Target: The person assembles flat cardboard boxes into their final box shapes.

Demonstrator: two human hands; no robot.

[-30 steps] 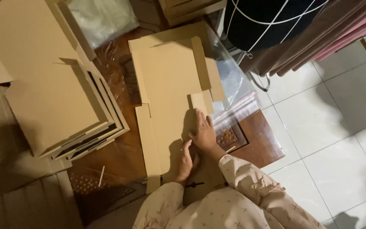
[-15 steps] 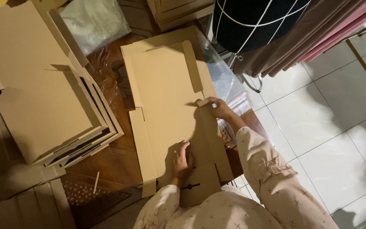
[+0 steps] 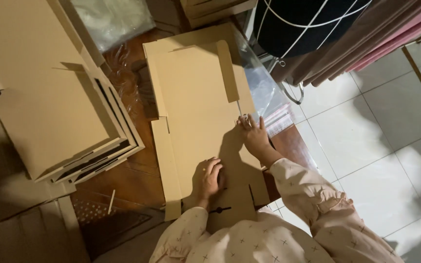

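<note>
We see the flat cardboard blank [image 3: 198,112] lying on the wooden table [image 3: 132,170], with its long side flap [image 3: 165,160] at the left. The left hand [image 3: 209,178] presses flat on the lower part, probably to keep the sheet from sliding. The right hand [image 3: 255,136], apart from it, has its fingers spread at the right edge crease. A stack of folded boxes [image 3: 59,112] sits near on the left

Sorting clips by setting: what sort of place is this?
Probably a home corner used for box packing: a flat cardboard blank under both hands on a wooden table, stacked flat boxes beside it, tiled floor.
</note>
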